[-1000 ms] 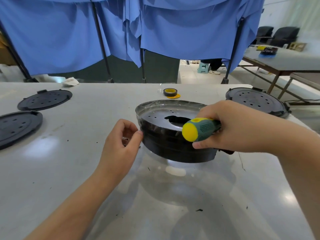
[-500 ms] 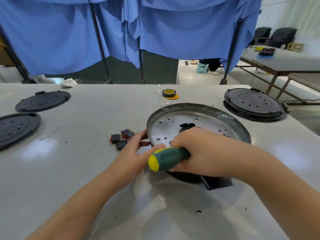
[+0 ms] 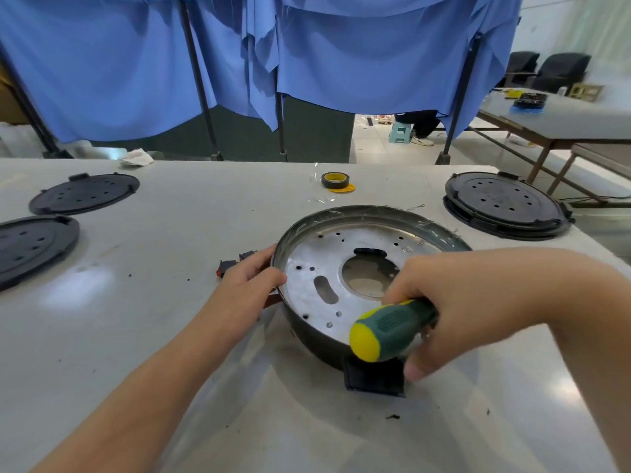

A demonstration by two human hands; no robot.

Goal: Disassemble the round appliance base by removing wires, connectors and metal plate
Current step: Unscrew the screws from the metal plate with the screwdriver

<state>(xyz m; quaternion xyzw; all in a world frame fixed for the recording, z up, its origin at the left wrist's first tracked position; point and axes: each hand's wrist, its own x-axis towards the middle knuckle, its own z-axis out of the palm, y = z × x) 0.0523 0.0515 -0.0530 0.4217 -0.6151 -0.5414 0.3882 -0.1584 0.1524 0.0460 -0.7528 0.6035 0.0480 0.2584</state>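
The round appliance base lies open side up on the white table. Inside it sits a silver metal plate with a large centre hole and several small holes. My left hand grips the base's left rim, thumb over the edge. My right hand holds a green and yellow screwdriver over the base's near right side; its shaft is hidden. A black tab sticks out from the base at the front. Small red and black connectors lie just left of my left hand.
Two black round covers lie at the left, and another stacked cover at the right. A roll of black and yellow tape sits behind the base. Blue curtains hang past the table's far edge. Black crumbs dot the table.
The base went from standing on edge to lying flat with its open side up. My left hand moved onto its left rim. My right hand with the screwdriver shifted to the near right side.
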